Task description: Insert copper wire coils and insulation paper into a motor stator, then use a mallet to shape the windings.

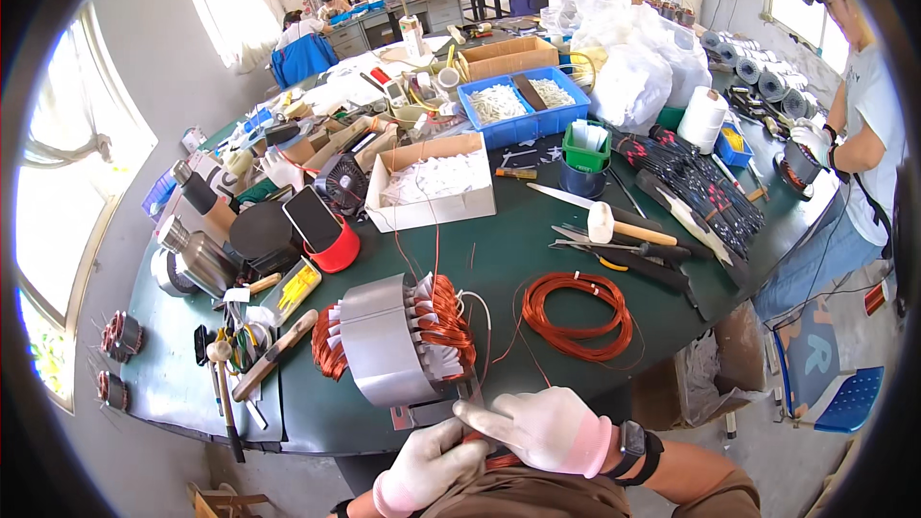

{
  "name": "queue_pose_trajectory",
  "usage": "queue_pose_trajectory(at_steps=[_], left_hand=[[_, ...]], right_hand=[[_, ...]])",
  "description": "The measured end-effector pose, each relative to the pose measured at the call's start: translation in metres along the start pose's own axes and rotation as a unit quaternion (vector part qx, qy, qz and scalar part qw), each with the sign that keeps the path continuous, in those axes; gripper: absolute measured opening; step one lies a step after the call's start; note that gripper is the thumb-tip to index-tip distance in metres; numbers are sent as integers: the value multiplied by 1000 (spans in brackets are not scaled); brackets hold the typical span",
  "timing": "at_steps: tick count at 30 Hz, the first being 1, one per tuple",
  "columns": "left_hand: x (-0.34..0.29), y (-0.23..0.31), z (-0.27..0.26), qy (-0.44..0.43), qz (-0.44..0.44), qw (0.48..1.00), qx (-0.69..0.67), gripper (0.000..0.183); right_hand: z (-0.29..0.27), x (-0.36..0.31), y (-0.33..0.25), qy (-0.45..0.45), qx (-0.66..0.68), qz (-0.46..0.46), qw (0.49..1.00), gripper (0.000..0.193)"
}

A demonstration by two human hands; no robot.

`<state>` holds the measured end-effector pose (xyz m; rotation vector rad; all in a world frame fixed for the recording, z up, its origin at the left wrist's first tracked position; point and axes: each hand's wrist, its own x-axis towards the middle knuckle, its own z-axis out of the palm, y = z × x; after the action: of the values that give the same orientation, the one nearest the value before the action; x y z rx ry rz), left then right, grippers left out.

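Note:
Both my hands wear white gloves with pink cuffs and meet at the table's front edge. My left hand [436, 465] is closed round a bundle of copper wire [503, 461], mostly hidden by the hands and my lap. My right hand [547, 430] lies across it, fingers bent onto the same bundle, its fingertips against the left hand. Just beyond them a stator core [384, 341] rests on its side, with copper windings bulging from both ends and white insulating strips in its slots. To its right lies a loose coil of copper wire [539, 326], flat on the green table.
A mallet [602, 223], scissors and knives lie at the right; another mallet [220, 353] is at the left edge. Behind the stator stand a box of white pieces [432, 216], a phone [314, 221] and a blue bin [528, 129]. A co-worker [868, 134] works at far right.

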<state>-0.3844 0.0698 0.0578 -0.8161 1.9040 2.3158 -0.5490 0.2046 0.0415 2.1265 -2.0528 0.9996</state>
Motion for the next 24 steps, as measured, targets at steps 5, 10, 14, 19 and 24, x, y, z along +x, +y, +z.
queue_pose_trajectory(at_steps=[5, 10, 14, 19, 24], left_hand=[[10, -19, 0, 178, 309, 866, 350, 14], [12, -21, -14, 172, 269, 827, 462, 19], [10, -19, -11, 192, 327, 849, 369, 16], [13, -18, -6, 230, 300, 848, 372, 14], [9, -14, -11, 145, 235, 894, 354, 12]], right_hand=[[-20, 7, -10, 0, 21, 51, 998, 52], [-26, 7, -9, 62, 343, 141, 927, 34], [-34, 8, -13, 98, 334, 150, 925, 28], [-14, 17, -3, 196, 247, 112, 942, 26], [-12, 15, -6, 207, 212, 85, 951, 27]])
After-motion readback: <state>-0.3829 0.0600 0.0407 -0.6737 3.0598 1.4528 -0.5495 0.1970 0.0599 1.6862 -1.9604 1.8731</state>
